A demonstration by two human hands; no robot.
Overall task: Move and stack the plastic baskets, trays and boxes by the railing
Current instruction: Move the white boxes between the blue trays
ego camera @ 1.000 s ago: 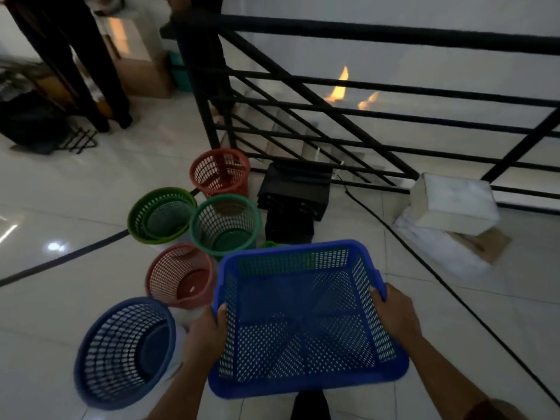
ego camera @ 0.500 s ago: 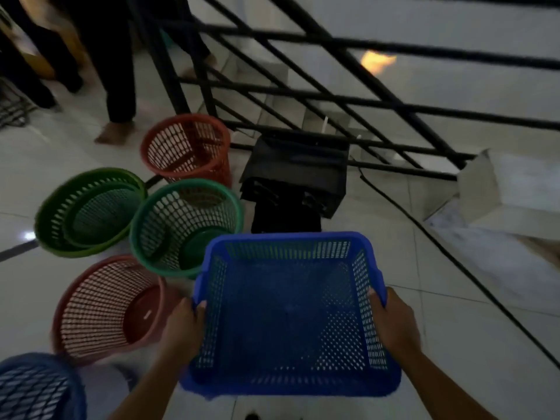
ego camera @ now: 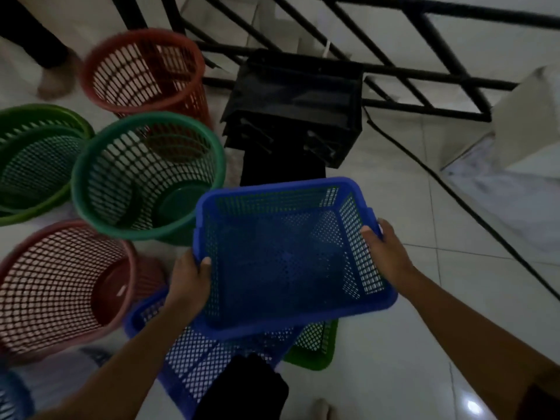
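Observation:
I hold a square blue mesh basket point(ego camera: 281, 256) above the floor, tilted a little. My left hand point(ego camera: 189, 283) grips its left rim with the thumb inside. On the right rim my right hand point(ego camera: 386, 253) grips likewise. Under it lie another blue mesh basket point(ego camera: 197, 362) and a green one point(ego camera: 315, 344) on the floor. A stack of black boxes point(ego camera: 291, 107) stands ahead beside the black railing point(ego camera: 424, 71).
Round mesh bins stand to the left: a red one point(ego camera: 142, 71), two green ones point(ego camera: 145, 177) point(ego camera: 33, 159), a pink-red one point(ego camera: 57, 289) and a blue one point(ego camera: 12, 398). A black cable point(ego camera: 454, 189) crosses the white tiles. A white block point(ego camera: 527, 116) lies right. A person's foot point(ego camera: 54, 77) is top left.
The view has tipped down and closer to the bins and black boxes. The held blue basket has tilted, and a second blue basket and a green one now show beneath it.

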